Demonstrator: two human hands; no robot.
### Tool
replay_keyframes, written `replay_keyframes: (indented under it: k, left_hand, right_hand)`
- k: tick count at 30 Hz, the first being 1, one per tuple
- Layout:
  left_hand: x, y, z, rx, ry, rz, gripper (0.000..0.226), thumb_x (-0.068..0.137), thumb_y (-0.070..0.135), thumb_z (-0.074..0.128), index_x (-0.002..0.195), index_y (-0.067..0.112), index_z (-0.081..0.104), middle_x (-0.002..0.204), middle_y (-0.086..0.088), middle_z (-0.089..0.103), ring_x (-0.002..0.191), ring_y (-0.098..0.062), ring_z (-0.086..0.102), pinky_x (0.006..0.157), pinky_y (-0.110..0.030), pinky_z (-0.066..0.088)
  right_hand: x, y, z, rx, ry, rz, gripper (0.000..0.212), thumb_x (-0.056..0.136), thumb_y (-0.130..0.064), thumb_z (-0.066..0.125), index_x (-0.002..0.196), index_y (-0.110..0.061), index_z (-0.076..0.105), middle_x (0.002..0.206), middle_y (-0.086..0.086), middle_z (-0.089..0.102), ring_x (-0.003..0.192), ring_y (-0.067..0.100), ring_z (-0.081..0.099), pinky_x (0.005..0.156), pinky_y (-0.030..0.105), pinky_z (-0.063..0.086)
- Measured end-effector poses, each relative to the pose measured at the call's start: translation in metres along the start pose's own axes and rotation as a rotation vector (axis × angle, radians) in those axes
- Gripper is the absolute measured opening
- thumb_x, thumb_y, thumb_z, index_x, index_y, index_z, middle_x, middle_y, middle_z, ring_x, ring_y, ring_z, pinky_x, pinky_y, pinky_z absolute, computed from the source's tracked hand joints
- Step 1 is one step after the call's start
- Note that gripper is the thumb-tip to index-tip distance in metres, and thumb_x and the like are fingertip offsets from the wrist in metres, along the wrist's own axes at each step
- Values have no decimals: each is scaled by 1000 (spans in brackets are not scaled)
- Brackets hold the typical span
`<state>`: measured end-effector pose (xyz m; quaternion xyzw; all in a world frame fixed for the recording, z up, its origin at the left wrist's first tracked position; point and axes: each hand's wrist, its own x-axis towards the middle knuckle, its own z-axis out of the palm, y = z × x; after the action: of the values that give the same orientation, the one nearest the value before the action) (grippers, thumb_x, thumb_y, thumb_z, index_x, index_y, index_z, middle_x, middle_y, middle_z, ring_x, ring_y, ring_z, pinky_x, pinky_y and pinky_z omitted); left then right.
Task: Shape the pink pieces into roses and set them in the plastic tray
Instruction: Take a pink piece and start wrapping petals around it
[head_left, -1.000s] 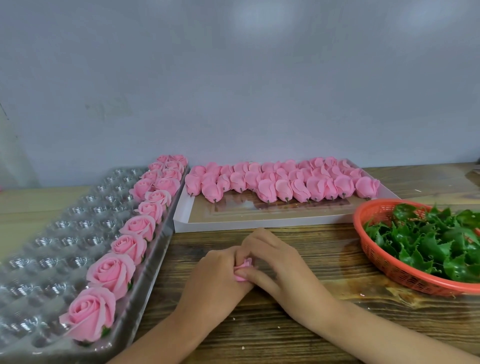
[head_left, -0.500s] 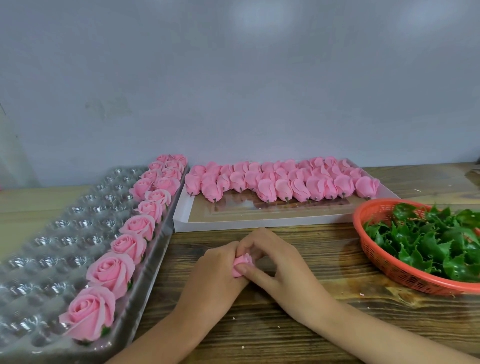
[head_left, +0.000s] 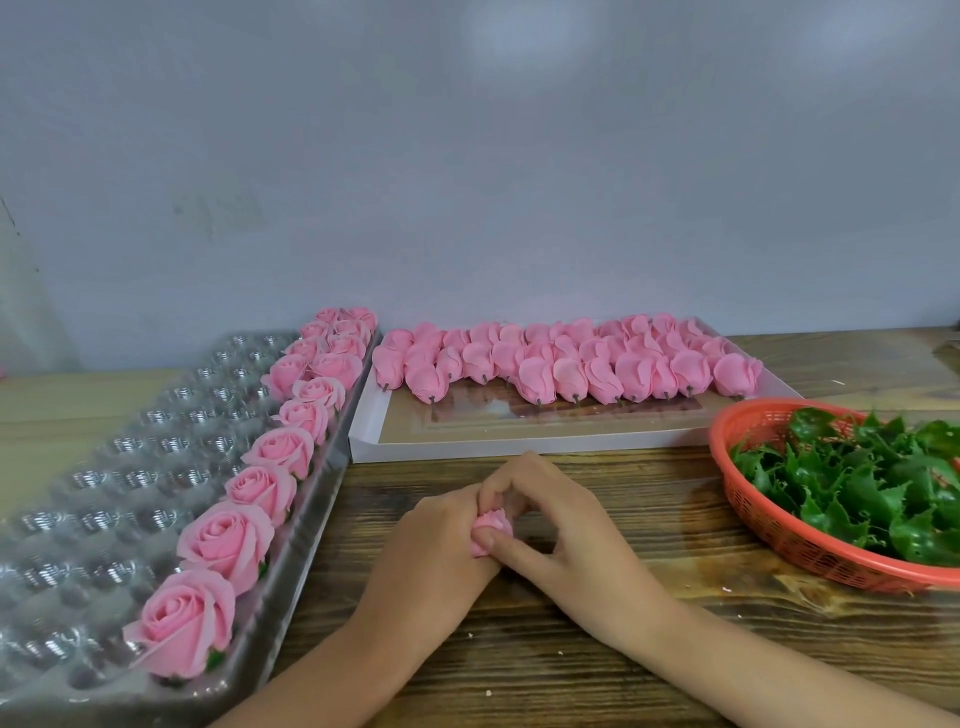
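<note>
Apparently both hands (head_left: 436, 545) (head_left: 566, 535) pinch one pink piece (head_left: 491, 526).

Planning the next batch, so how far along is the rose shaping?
Done: finished roses line the right edge of the plastic tray. In hand: the left hand and right hand both pinch one pink piece. Left: rows of unshaped buds wait in the white box, and most of the tray holds nothing yet.

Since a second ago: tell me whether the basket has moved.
No. The basket sits where it was, its rim just as close to the box corner.
</note>
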<state>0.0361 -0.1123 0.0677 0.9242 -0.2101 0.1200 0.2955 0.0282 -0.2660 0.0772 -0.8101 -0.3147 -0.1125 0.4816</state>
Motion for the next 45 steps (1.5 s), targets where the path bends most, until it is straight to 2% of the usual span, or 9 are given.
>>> replay_keyframes:
  k: [6,12,14,19,24,30,33,39,45]
  left_hand:
    - [1,-2,-1,-124,6,-76,17,84,30,65,72,36,55,66,12,60,73,4,58,63,-11,42]
    - [0,-1,-1,-74,11,-47,27,83,28,63,67,40,46,64,16,56,72,5,57,58,-9,37]
    - [-1,1,-2,-47,3,-18,28,84,29,61,66,41,43,63,18,54,72,7,55,58,-8,36]
    - [-2,2,-2,-62,18,-20,27,89,33,60,68,41,46,67,15,57,74,5,57,61,-10,40]
    - [-1,1,-4,-172,-6,-76,10,83,27,69,77,30,62,71,9,65,71,0,61,64,-18,47]
    - [0,2,-4,-84,-17,-51,28,87,29,61,67,42,46,64,17,56,76,10,57,63,-9,41]
    - [-2,4,-4,-50,-14,-13,30,85,31,61,67,46,42,64,19,54,77,11,56,63,-7,39]
    - [-2,5,-6,-105,-5,-24,31,83,26,69,68,43,48,66,16,59,74,5,58,63,-8,40]
    - [-1,5,-6,-71,-23,-40,22,87,28,62,72,39,49,68,15,58,74,5,57,61,-8,39]
  right_hand:
    - [3,1,-6,-94,-53,-110,3,93,-12,66,94,-14,65,98,-7,52,97,8,54,85,15,42]
    - [-1,1,0,26,23,39,22,85,-36,70,101,-27,59,97,-11,59,92,14,59,81,30,50]
    - [-2,1,1,33,22,62,20,85,-35,70,100,-28,58,94,-9,61,88,16,60,80,34,50]
    - [0,0,-1,-12,4,30,11,89,-19,72,91,-25,63,93,-12,58,91,13,59,80,22,47]
    - [1,-1,-8,-115,-70,-109,5,92,-12,68,95,-16,68,101,-8,54,99,8,56,86,20,45]
    - [-1,0,-2,-26,8,13,20,85,-25,74,98,-28,59,96,-14,57,92,10,56,78,16,43]
    - [0,2,-2,-54,-2,0,16,86,-23,73,94,-27,60,95,-14,56,91,10,56,77,16,43]
    - [2,3,-8,-147,-97,-161,4,94,-17,65,95,-20,63,102,-11,50,98,6,54,85,20,45]
    - [1,4,-4,-12,-14,-22,20,85,-23,76,97,-23,61,98,-9,57,93,13,57,81,21,46]
